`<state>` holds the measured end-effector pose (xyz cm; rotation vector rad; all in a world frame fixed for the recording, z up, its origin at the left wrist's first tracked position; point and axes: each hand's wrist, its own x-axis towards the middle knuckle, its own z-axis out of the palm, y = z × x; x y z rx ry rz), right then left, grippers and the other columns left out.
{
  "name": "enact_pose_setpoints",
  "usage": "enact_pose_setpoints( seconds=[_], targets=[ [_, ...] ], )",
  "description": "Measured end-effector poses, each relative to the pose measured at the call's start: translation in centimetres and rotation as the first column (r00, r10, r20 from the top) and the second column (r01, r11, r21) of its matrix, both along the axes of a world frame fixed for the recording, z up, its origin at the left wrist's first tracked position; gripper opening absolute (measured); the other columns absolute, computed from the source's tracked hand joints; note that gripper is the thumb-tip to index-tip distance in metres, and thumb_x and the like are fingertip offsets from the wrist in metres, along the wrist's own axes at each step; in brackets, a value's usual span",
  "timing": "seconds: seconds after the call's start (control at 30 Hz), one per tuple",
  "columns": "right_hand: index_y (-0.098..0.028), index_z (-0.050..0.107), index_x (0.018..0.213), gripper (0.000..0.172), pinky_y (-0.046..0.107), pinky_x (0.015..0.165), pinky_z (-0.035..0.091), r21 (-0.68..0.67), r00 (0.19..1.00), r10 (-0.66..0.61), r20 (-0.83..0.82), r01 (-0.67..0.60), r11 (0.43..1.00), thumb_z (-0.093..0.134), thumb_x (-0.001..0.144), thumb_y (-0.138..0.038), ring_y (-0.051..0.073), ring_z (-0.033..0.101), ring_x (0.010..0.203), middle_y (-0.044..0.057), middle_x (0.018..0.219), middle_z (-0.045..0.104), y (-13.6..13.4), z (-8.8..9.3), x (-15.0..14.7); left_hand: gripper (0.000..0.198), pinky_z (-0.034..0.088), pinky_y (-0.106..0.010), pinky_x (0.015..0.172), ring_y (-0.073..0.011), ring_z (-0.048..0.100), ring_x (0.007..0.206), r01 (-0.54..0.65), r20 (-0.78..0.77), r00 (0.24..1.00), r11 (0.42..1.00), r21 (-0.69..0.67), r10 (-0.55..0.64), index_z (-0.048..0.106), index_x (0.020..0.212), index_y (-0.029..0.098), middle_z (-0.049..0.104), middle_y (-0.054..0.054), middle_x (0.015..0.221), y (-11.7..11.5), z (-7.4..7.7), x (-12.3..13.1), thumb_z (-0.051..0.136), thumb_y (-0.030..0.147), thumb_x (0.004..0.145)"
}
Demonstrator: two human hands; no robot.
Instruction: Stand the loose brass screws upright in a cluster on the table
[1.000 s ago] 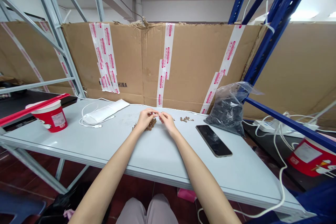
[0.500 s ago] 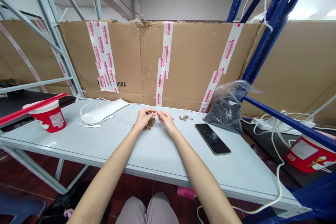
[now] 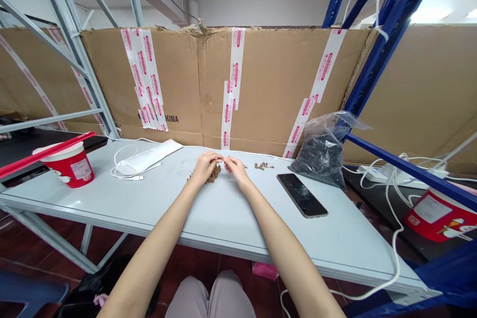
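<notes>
Left grip and right grip together right now, pinched on a tiny piece (too small to tell what), just above a brown clump on the worktop, smaller brown pile off to the right, phone beyond it

Tangled heap of small brown-gold pcs lies on the white tabletop, low & uneven, individual shapes too small to tell. Left hand is right against it at approx 10 o'clock, not clearly touching. Tiny piece, thin & pale, is pinched btwn fingertips of left hand & right hand, at approx 1 o'clock from heap; exact form can't be seen. Loose cluster of similar pcs sits at 3 o'clock, well apart. Lone bit lies btwn. Few stray bits at 9 o'clock, just beside heap.
</notes>
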<state>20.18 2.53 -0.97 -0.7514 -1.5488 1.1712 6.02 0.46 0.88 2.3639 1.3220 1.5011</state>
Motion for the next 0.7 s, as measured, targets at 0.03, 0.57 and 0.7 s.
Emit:
enact_pose_setpoints(
  seconds=[0.03,0.57,0.7],
  targets=[
    [-0.018,0.046,0.057,0.037,0.023,0.050,0.029,-0.017,1.000,0.014,-0.006,-0.014,1.000,0.049,0.072,-0.051,0.009,0.037,0.050,-0.003,0.053,0.041,0.00,0.01,0.01,0.017,0.041,-0.030,0.078,-0.0170,0.055,0.081,0.000,0.003,1.000,1.000,0.002,0.000,0.067,0.082,0.019,0.067,-0.004,0.082,0.01,-0.04,0.03,0.051,0.020,0.078],
    [-0.018,0.049,0.064,0.046,0.023,0.050,0.031,0.031,0.993,0.049,0.111,-0.053,0.998,0.042,0.074,-0.062,0.010,0.039,0.050,-0.002,0.057,0.046,0.10,-0.05,0.31,0.015,0.042,-0.026,0.070,-0.0146,0.055,0.072,-0.061,0.066,0.996,0.998,-0.033,0.063,0.068,0.076,0.017,0.066,-0.003,0.074,-0.13,0.08,0.53,0.054,0.014,0.074],
    [-0.018,0.047,0.057,0.048,0.023,0.049,0.029,0.027,0.992,0.069,0.107,-0.073,0.997,0.042,0.074,-0.063,0.010,0.036,0.048,-0.002,0.051,0.041,0.08,-0.05,0.40,0.014,0.042,-0.026,0.070,-0.0146,0.055,0.072,-0.044,0.075,0.996,0.998,-0.041,0.047,0.068,0.077,0.016,0.066,-0.004,0.075,-0.08,-0.03,0.56,0.055,0.014,0.074]
  ],
)
